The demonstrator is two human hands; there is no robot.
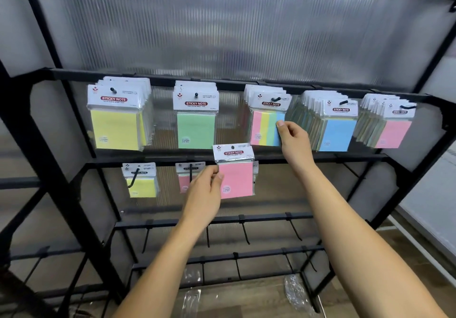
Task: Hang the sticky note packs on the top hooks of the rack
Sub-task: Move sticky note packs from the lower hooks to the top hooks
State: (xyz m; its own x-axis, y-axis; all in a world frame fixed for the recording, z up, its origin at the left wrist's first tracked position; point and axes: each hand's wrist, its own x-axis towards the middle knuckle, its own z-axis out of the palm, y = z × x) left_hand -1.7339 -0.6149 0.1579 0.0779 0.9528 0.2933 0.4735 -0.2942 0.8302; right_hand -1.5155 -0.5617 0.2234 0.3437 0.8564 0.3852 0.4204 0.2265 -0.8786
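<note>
Head view: my left hand (206, 187) pinches the pink pack (235, 174) by its left edge, below the top hooks (276, 99). My right hand (292, 136) pinches the striped pack (266, 127) up right. Light, stiff, slick wrap, I judge; grip low, keeping the hole free.

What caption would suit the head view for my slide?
Left hand holds a pink sticky note pack below the top hooks while the right hand pinches the hanging multicolour pack.

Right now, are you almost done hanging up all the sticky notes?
Nearly. Done: all five top hooks carry packs, from the yellow packs to the far pink packs. In hand: the left hand holds a pink pack, and the right hand pinches the striped pack on the middle hook. Left: a yellow pack and another pink one hang lower.
</note>
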